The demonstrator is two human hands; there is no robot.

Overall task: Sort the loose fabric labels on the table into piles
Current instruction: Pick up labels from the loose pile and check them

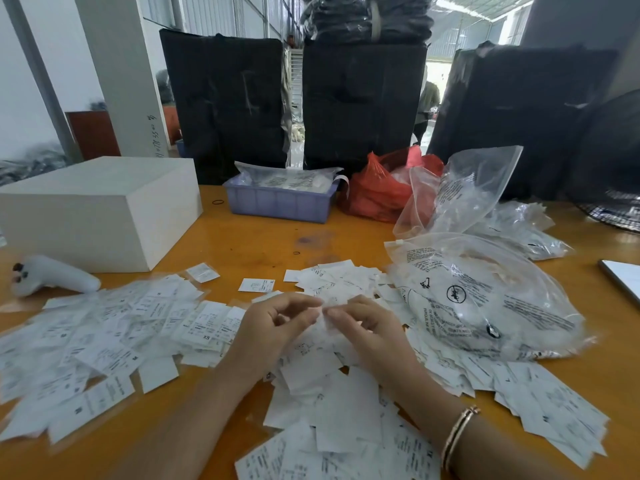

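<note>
left hand point(277, 320) and right hand point(363, 320) fingers pinched on one small label point(327, 315), over scattered labels point(104, 334)

The small rectangular fabric labels point(104, 341) strewn over the glossy orange-yellow wooden table point(263, 244) are white with fine black print. A plain white rectangular box point(104, 209) stands near a lilac ribbed plastic tray point(280, 202), a crumpled red plastic bag point(377, 192) and clear plastic bags with black printed text point(485, 299); behind them rise matt black wrapped bales point(225, 98). A thin striped rose-gold bangle point(459, 434) circles the right wrist, and a white handheld controller with dark buttons point(52, 275) lies at the left.
</note>
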